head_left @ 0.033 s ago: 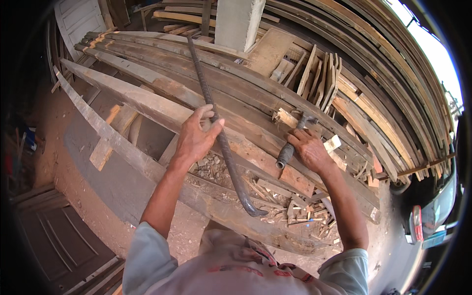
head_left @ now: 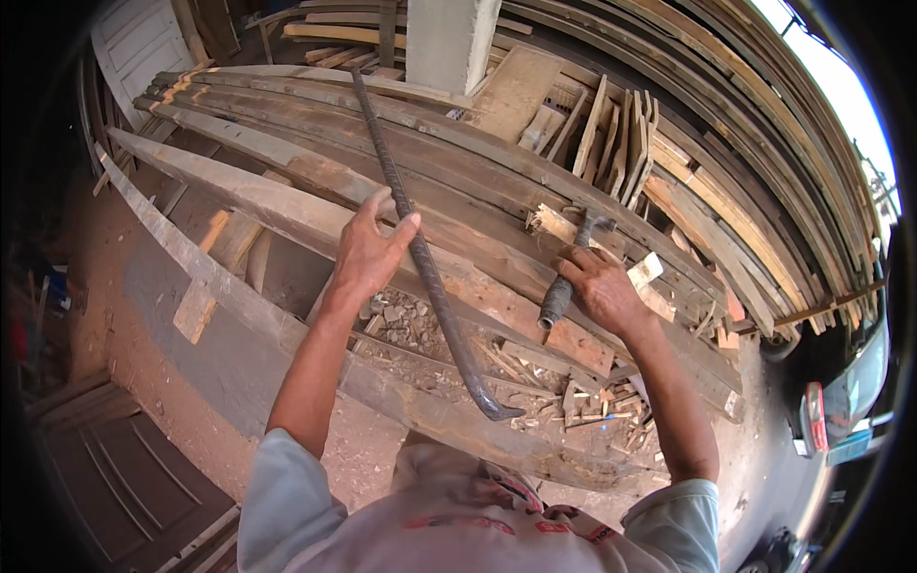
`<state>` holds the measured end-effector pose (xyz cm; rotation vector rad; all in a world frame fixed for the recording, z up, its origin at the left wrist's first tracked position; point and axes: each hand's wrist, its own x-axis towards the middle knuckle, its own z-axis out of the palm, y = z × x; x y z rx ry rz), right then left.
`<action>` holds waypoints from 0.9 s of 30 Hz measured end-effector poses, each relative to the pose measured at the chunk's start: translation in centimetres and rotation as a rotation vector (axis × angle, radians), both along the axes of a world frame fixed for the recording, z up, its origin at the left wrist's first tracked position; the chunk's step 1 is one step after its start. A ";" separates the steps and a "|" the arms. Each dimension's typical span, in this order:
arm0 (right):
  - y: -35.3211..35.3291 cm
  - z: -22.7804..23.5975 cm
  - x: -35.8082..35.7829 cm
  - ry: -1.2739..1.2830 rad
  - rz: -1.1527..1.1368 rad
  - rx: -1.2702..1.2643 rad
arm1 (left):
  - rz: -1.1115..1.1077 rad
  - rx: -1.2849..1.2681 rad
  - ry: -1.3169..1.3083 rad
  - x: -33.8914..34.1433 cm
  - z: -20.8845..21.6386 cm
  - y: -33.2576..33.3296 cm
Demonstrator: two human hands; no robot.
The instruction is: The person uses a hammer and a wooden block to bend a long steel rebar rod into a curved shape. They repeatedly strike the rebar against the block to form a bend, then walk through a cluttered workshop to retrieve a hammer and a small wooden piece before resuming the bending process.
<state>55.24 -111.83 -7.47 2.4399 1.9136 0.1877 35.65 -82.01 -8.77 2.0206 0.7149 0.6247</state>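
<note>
A long pry bar (head_left: 435, 277) of ribbed dark steel slants across the middle, its hooked claw end close to my body. My left hand (head_left: 371, 250) pinches it between thumb and fingers a little above its middle. My right hand (head_left: 600, 286) is wrapped round the dark wrapped handle of a claw hammer (head_left: 557, 304). The hammer's head points away from me, over the planks, and the open tube end of its handle faces me. Beneath both hands run long worn wooden planks (head_left: 315, 172). A splintered wood piece (head_left: 551, 223) lies beside the hammer head.
Wood scraps and rubble (head_left: 611, 415) litter the ground between the planks. A pale concrete post (head_left: 444, 48) stands behind them. Tall stacks of timber (head_left: 726, 105) fill the far right. A dark panel (head_left: 134, 477) lies lower left, and a parked vehicle (head_left: 850, 401) is at the right edge.
The whole view has shifted slightly. Both hands keep hold of the pry bar and the hammer, with hardly any other movement.
</note>
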 end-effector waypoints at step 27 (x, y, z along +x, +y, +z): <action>-7.8 2.9 -22.0 0.283 -0.445 0.356 | -0.591 -1.161 -0.624 9.8 4.0 9.2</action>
